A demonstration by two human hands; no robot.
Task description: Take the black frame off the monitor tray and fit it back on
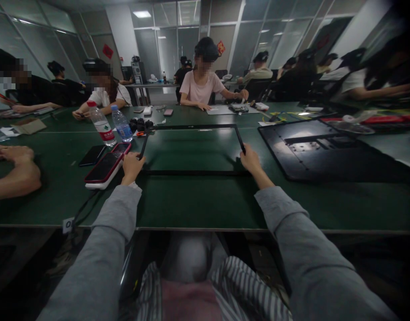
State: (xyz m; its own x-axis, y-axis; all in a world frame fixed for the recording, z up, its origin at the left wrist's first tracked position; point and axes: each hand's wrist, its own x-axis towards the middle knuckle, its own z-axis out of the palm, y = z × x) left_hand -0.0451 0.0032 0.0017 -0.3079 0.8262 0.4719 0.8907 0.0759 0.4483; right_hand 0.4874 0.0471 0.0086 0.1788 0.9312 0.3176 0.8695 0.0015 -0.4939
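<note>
A thin black rectangular frame, like a screen bezel point(191, 172), is in front of me, and the green tabletop shows through its open middle. My left hand point(133, 167) is closed around its left side. On the opposite side, my right hand point(250, 159) grips the right edge, fingers wrapped over it. The frame's far edge lies toward the middle of the table; whether the near edge touches the table I cannot tell. Close by my left hand is a phone with a red rim point(106, 166), resting on a white block.
Left of the frame stand a red-capped bottle point(103, 127) and a blue-capped bottle point(122, 127), near a dark phone point(92, 156). A large black panel point(312, 154) lies to the right. Another person's arm point(16, 178) rests at far left. A person in pink point(201, 87) sits opposite.
</note>
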